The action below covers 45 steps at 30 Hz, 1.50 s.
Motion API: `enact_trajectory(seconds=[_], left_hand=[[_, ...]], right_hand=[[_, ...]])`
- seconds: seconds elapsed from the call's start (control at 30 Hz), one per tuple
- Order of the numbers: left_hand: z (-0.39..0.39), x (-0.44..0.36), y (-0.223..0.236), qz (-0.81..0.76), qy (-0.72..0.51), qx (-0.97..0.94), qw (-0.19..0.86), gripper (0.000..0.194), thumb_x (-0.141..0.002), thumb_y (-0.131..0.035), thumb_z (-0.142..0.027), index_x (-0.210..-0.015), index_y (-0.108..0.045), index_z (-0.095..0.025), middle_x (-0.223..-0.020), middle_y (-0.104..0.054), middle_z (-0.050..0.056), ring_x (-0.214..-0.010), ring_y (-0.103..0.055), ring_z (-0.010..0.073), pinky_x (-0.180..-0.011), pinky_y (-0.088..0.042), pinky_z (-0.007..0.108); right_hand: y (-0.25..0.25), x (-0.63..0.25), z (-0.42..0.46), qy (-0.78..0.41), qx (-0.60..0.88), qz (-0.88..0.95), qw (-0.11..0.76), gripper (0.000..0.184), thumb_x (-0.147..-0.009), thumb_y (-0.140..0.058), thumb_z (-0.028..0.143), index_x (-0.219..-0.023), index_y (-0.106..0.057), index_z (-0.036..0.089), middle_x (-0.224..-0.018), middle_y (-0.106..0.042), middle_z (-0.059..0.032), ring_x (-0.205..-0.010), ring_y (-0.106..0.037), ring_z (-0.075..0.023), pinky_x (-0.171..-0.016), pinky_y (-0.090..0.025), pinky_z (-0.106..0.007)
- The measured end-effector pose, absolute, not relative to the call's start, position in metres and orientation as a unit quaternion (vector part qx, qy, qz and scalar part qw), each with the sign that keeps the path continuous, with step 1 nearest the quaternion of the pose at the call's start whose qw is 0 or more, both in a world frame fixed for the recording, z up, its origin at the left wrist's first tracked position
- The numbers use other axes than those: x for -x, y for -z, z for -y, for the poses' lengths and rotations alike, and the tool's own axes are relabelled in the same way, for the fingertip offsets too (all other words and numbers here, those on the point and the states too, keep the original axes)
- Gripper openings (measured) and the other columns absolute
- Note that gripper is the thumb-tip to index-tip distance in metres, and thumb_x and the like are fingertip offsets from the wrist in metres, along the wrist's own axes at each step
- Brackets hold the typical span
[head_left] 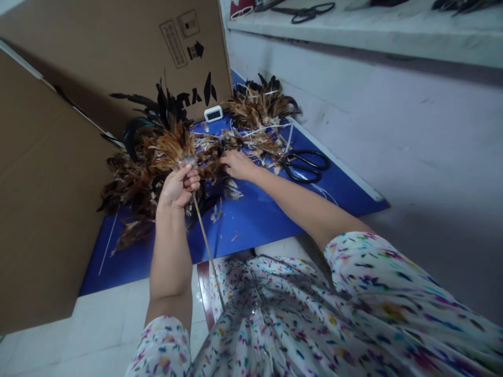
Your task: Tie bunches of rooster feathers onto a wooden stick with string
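My left hand is closed round the thin stick of a feather duster, just below its head. Brown and black feathers fan up from the top of the stick, whose lower end runs down to my lap. To the right, my right hand reaches into the loose feathers on the blue board, fingers stretched out and a little bent. Its fingertips are partly lost among the feathers, and I see nothing plainly held. Black-handled scissors lie right of that hand, their blades partly under feathers and white strips.
A feather bundle lies at the back, near a small white digital timer. Large cardboard boxes wall off the left and back. A white shelf with more scissors juts out at upper right. The blue board ends before my lap.
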<state>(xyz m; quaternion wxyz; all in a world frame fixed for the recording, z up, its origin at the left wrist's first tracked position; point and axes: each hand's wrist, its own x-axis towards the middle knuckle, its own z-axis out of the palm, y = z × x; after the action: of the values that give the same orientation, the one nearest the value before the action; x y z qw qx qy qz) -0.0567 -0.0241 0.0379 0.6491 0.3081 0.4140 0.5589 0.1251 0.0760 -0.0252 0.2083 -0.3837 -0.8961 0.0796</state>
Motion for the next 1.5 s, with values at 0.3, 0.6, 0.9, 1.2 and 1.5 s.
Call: enact_trajectory(seconds=[0.3, 0.6, 0.9, 1.2, 1.5], left_hand=[[0.019, 0.06, -0.031, -0.425, -0.568, -0.278, 0.647, 0.031, -0.076, -0.063, -0.006, -0.068, -0.035, -0.019, -0.056, -0.036, -0.008, -0.039, -0.03, 0.001, -0.037, -0.019, 0.011], [0.012, 0.052, -0.02, -0.443, -0.545, -0.271, 0.658, 0.032, -0.075, -0.064, -0.007, -0.068, -0.035, -0.019, -0.055, -0.037, -0.008, -0.039, -0.03, 0.0009, -0.037, -0.018, 0.011], [0.01, 0.036, -0.01, -0.457, -0.502, -0.297, 0.672, 0.03, -0.079, -0.059, -0.006, -0.069, -0.033, -0.019, -0.054, -0.037, -0.007, -0.037, -0.028, 0.0013, -0.037, -0.017, 0.011], [0.016, 0.012, -0.006, -0.483, -0.463, -0.312, 0.675, 0.03, -0.075, -0.065, -0.009, -0.07, -0.037, -0.018, -0.053, -0.032, -0.009, -0.038, -0.025, 0.0003, -0.038, -0.014, 0.012], [0.018, 0.009, -0.001, -0.473, -0.472, -0.33, 0.666, 0.027, -0.075, -0.063, -0.009, -0.068, -0.038, -0.018, -0.053, -0.035, -0.008, -0.037, -0.024, 0.0001, -0.038, -0.013, 0.013]], right_hand=[[0.028, -0.127, -0.076, -0.043, 0.399, 0.895, 0.198, 0.025, -0.086, -0.049, 0.018, -0.098, -0.071, 0.015, -0.111, -0.063, -0.0139, -0.107, -0.052, -0.0276, -0.085, -0.036, -0.038], [0.011, -0.158, -0.07, -0.332, 0.347, 0.756, 0.445, 0.005, -0.065, -0.068, 0.018, -0.066, -0.065, 0.015, -0.092, -0.071, -0.0068, -0.081, -0.064, -0.0173, -0.08, -0.049, -0.034], [-0.004, -0.154, -0.049, -0.499, 0.315, 0.635, 0.499, 0.016, -0.065, -0.07, 0.013, -0.065, -0.054, 0.017, -0.057, -0.058, 0.0019, -0.05, -0.057, -0.012, -0.049, -0.049, -0.027], [-0.009, -0.148, -0.048, -0.455, 0.258, 0.68, 0.513, 0.013, -0.068, -0.059, 0.009, -0.071, -0.071, 0.014, -0.075, -0.068, -0.0013, -0.057, -0.062, -0.0089, -0.058, -0.053, -0.023], [-0.026, -0.146, -0.051, -0.387, 0.267, 0.758, 0.453, 0.015, -0.064, -0.073, 0.021, -0.077, -0.075, 0.014, -0.073, -0.071, -0.0027, -0.066, -0.061, -0.0117, -0.065, -0.048, -0.025]])
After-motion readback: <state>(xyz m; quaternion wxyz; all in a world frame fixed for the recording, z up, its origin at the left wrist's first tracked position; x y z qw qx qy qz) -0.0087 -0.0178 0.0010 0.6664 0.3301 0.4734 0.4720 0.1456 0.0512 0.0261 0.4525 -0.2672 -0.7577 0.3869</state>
